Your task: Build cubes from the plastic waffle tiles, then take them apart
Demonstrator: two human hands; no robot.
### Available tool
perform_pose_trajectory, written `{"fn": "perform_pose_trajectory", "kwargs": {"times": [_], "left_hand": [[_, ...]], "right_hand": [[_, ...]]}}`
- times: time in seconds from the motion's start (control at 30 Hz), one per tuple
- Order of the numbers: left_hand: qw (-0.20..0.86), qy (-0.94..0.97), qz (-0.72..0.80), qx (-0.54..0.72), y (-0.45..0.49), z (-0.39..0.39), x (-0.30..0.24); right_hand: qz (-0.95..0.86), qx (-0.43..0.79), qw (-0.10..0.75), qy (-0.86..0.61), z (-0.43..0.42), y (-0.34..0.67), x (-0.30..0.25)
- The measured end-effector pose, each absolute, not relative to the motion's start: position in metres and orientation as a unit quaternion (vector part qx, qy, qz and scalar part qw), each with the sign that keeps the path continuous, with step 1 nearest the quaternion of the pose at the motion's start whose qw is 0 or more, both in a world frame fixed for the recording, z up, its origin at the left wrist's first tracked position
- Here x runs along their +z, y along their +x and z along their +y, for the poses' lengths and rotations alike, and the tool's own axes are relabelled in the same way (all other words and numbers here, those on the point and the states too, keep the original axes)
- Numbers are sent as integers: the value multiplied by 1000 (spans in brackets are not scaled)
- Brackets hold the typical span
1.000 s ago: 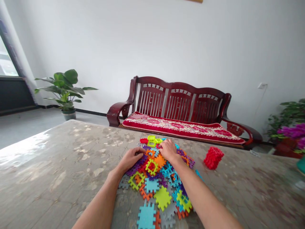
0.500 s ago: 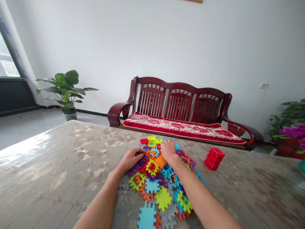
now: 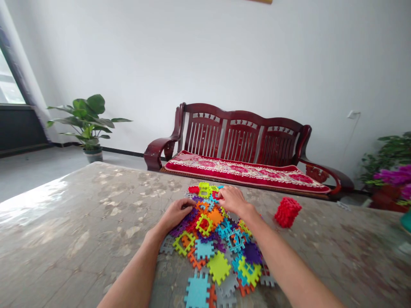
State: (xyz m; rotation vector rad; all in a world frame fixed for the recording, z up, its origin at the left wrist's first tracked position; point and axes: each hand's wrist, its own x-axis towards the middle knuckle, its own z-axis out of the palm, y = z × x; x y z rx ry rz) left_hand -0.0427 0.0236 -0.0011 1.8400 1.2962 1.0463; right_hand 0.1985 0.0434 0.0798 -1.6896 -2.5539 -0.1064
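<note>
A pile of toothed, interlocking plastic tiles lies before me, with a light blue tile (image 3: pixel 198 291), a lime green tile (image 3: pixel 219 268) and an orange tile (image 3: pixel 215 217) among them. My left hand (image 3: pixel 177 213) rests at the pile's left edge over purple tiles, fingers bent and thumb apart, with nothing seen in it. At the far side of the pile, my right hand (image 3: pixel 232 199) has its fingertips closed at the edge of a red tile (image 3: pixel 215 195). My fingers partly hide that tile.
A stack of red tiles (image 3: pixel 287 212) stands on the patterned tablecloth (image 3: pixel 105 239), right of the pile. Behind the table is a wooden bench (image 3: pixel 244 137) with a red floral cover. A potted plant (image 3: pixel 91 122) is at the left, purple flowers (image 3: pixel 396 179) at the right.
My right hand has shifted slightly right and its forearm has swung rightward, uncovering more tiles on the pile's right side. My left hand has stayed in place.
</note>
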Motion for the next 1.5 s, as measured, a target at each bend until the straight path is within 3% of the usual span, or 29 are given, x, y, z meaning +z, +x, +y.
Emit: {"fn": "perform_pose_trajectory", "kwargs": {"times": [0.37, 0.6, 0.97, 1.4, 1.5], "left_hand": [[325, 705, 493, 393, -42, 22, 2], [332, 697, 497, 397, -42, 21, 5], [331, 696, 500, 395, -42, 23, 5], [332, 687, 506, 402, -42, 22, 7], [334, 687, 507, 399, -42, 22, 7]], "right_hand": [[-880, 45, 122, -456, -15, 293, 88], [-788, 99, 226, -564, -34, 309, 55], [-819, 100, 164, -541, -44, 283, 57], [-780, 150, 198, -574, -40, 279, 50], [-787, 122, 174, -580, -40, 274, 53]]}}
